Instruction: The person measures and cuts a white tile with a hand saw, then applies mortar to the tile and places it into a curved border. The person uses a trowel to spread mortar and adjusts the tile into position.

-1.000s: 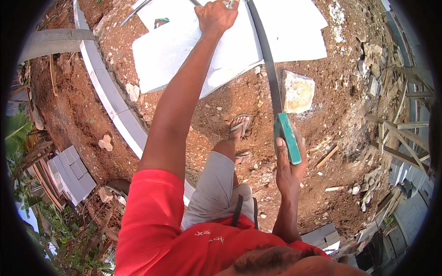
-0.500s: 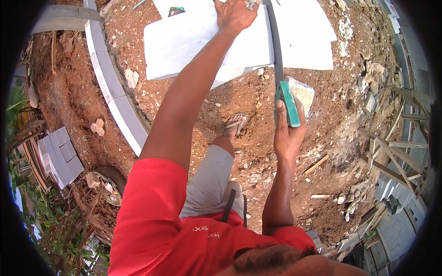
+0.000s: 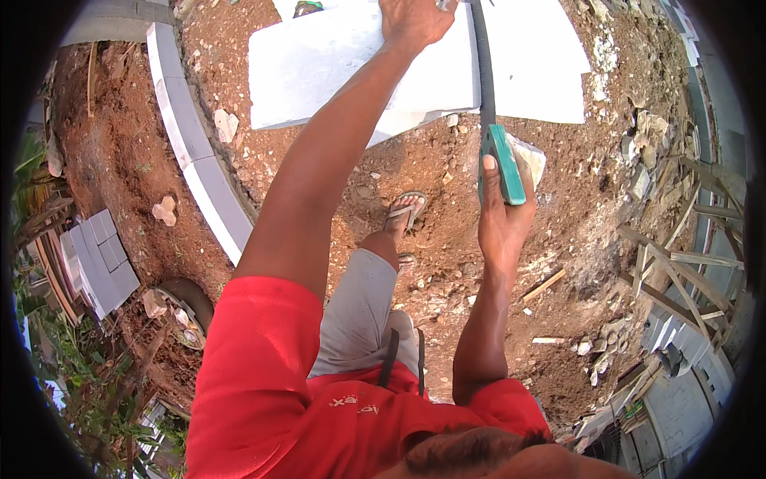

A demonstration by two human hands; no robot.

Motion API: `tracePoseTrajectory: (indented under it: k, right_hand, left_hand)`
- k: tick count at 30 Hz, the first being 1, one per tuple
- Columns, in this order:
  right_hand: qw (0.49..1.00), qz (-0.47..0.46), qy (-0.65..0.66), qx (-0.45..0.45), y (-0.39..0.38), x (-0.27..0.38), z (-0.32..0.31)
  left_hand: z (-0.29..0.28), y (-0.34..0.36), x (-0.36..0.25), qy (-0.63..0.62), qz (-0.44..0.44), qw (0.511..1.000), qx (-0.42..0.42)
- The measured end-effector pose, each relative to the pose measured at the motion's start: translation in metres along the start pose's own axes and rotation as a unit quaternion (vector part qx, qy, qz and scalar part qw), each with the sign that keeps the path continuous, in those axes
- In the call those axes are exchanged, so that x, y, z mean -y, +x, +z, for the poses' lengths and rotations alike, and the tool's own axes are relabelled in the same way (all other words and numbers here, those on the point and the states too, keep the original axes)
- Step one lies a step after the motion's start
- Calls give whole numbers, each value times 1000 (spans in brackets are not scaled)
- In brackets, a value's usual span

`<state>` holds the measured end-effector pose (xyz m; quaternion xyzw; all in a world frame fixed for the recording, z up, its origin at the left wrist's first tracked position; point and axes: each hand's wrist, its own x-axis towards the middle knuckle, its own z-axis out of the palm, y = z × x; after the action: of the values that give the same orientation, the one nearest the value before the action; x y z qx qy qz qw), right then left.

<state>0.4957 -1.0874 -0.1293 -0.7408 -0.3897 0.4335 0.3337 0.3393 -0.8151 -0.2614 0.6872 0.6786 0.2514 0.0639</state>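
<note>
My right hand [image 3: 504, 211] is wrapped round the green handle [image 3: 504, 164] of a handsaw, thumb along its side. The saw's dark blade [image 3: 484, 80] runs away from me, along the right edge of a thick white slab [image 3: 327, 76]. On top of that slab rests my left hand [image 3: 415, 22], thumb and fingers apart, its fingertips cut off by the upper edge of the picture. More white sheet [image 3: 535, 72] lies under and to the right of the blade. A small green and black object [image 3: 307, 8] sits at the slab's far side.
A pale stone [image 3: 528, 160] lies just beyond the saw handle. Grey kerb blocks [image 3: 187, 128] curve along the left. Stacked grey pavers [image 3: 100, 259] and a tyre-like ring [image 3: 191, 307] stand further left. Nailed timber [image 3: 678, 255] is at the right. The ground is stony brown soil.
The saw handle and my right hand have shifted slightly right, with the handle a little more tilted. My left hand stays on the slab, a bit higher in the picture.
</note>
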Motion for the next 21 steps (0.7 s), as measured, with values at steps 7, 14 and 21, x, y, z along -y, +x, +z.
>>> tracePoseTrajectory:
  k: [7, 14, 21]
  right_hand:
    - [998, -66, -19, -13, -83, -90, -16]
    - [999, 39, -6, -33, -28, -31, -4]
    - [998, -31, -40, -36, -84, -75, -18]
  left_hand:
    - [-25, 19, -5, 9, -44, 993, 114]
    - [-24, 9, -13, 39, -14, 994, 102]
    - [-26, 22, -5, 24, -43, 992, 114]
